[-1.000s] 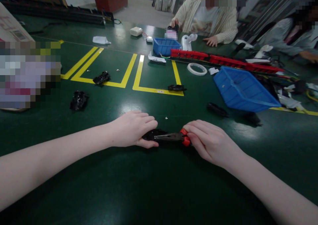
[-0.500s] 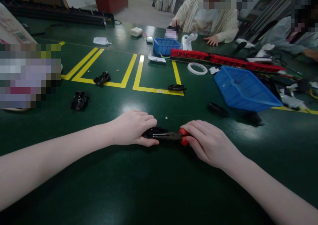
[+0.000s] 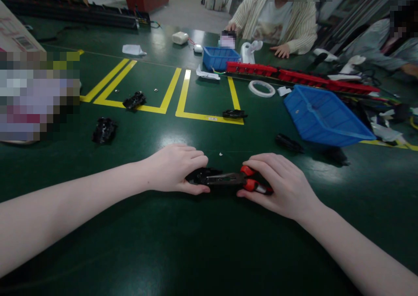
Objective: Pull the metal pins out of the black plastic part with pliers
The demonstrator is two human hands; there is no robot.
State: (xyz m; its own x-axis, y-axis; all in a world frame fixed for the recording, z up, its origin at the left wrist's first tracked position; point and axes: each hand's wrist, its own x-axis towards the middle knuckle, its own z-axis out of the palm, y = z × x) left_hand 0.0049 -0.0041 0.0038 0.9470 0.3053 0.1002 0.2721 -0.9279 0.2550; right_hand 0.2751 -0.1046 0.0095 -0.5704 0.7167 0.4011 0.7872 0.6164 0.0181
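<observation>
My left hand is closed around a black plastic part just above the green table. Its far end is hidden under my fingers. In my right hand are pliers with red handles, the thumb below and the fingers above. The long dark jaws of the pliers point left and lie against the black part; what exactly the tips grip I cannot tell. A tiny white scrap rests on the table just beyond.
Several black plastic parts lie about the table, some on yellow tape lines. At the right is a large blue bin, behind it a red strip and a tape roll. A co-worker's hand rests across the table.
My right hand has shifted slightly right and its grip has loosened, so the red handles are spread wider apart. My left hand stays almost still on the black part.
</observation>
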